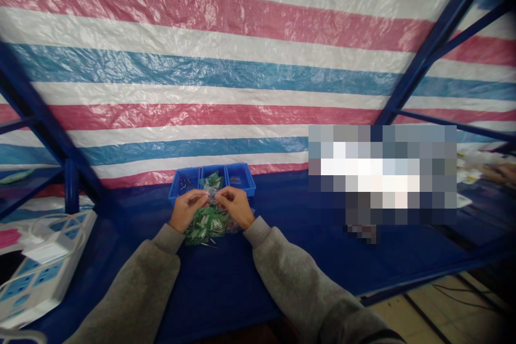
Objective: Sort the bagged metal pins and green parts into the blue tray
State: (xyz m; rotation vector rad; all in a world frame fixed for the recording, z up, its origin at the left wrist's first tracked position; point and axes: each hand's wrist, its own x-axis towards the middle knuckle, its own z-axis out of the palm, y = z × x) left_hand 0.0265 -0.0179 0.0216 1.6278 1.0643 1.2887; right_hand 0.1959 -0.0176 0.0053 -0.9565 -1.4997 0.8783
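Observation:
My left hand (187, 210) and my right hand (237, 206) meet in front of me, thumbs and fingertips pinched on a small clear plastic bag (212, 192). What is inside this bag is too small to make out. Below my hands lies a pile of small green-and-clear bags (207, 224) with slim metal pieces showing in it. Several loose metal pins (208, 244) rest at its near edge. Just behind my hands stands a blue three-part tray (250, 191); its left compartment holds small metal parts, and its middle one holds green bags.
All this is on a blue table (217, 290). White power strips (76, 258) with cables lie at the left. Blue metal posts (419, 59) frame a striped plastic sheet (226, 75) behind. A blurred-out patch covers the right side; at the far right another person's hand (502, 174) shows.

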